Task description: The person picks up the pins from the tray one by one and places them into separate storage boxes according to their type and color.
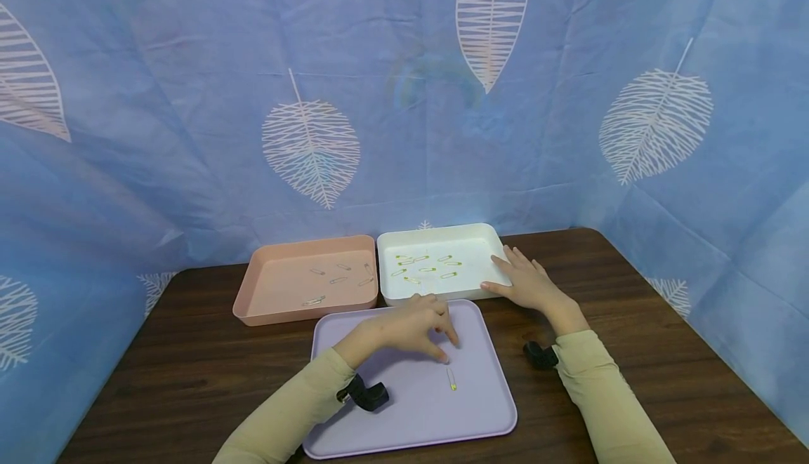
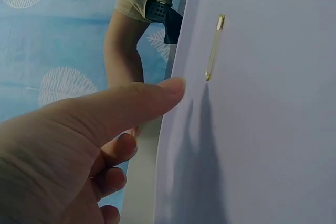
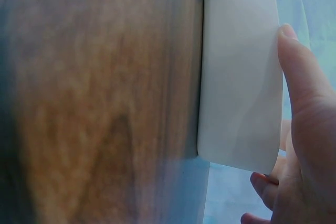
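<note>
My left hand [image 1: 411,325] hovers over the lilac tray [image 1: 470,415], thumb and fingers apart with nothing between them. One yellow-headed safety pin [image 1: 451,379] lies on that tray, just beyond the thumb tip; the left wrist view shows the pin [image 2: 214,48] closed and the hand's shadow beneath it. My right hand [image 1: 531,285] is at the right end of the white tray [image 1: 464,245], fingers spread. In the right wrist view its thumb [image 3: 296,61] lies at the tray's rim and the other fingers are by the corner. Several yellow safety pins [image 1: 428,269] lie scattered inside the white tray.
Left of the white tray stands a pink tray [image 1: 278,278] holding several silver safety pins [image 1: 338,280]. All three trays sit close together on a dark wooden table [image 1: 208,366]. A blue curtain [image 1: 404,148] with white leaf prints hangs behind.
</note>
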The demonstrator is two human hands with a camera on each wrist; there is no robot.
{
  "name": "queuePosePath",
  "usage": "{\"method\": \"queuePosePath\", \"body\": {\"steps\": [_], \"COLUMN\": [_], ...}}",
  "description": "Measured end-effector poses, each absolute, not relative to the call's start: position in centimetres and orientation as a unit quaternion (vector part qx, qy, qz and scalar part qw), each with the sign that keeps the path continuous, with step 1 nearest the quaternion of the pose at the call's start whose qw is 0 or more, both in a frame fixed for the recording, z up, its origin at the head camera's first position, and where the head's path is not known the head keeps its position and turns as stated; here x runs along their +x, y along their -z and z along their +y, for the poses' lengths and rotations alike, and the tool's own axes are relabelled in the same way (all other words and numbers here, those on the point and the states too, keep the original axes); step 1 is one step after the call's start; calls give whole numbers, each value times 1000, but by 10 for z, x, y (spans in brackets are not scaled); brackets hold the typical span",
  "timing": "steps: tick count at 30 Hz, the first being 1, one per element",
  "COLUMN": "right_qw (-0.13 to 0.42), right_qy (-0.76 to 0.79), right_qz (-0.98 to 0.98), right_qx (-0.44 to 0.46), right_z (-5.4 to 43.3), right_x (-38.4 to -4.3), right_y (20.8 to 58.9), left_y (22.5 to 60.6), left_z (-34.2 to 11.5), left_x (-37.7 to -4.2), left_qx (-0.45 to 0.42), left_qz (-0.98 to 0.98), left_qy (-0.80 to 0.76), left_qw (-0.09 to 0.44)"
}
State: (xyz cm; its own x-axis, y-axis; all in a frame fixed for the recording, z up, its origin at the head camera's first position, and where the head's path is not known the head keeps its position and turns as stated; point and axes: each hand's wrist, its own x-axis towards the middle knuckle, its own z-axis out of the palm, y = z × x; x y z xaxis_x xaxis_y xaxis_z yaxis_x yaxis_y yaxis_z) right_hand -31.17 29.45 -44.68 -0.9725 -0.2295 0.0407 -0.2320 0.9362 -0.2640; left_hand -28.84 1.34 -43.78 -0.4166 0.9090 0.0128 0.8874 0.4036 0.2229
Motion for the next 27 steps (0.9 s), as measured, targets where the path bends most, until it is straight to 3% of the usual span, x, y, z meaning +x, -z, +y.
{"method": "queuePosePath", "body": {"steps": [27], "right_qw": [3], "right_qy": [-138], "right_qz": [-983], "right_qx": [118], "right_z": [295], "right_x": [-313], "right_y": [448], "left_y": [448], "left_z": [17], "left_x": [-280], "left_qx": [565], "left_qz": [817], "left_qy": [-74], "left_qw": [89]}}
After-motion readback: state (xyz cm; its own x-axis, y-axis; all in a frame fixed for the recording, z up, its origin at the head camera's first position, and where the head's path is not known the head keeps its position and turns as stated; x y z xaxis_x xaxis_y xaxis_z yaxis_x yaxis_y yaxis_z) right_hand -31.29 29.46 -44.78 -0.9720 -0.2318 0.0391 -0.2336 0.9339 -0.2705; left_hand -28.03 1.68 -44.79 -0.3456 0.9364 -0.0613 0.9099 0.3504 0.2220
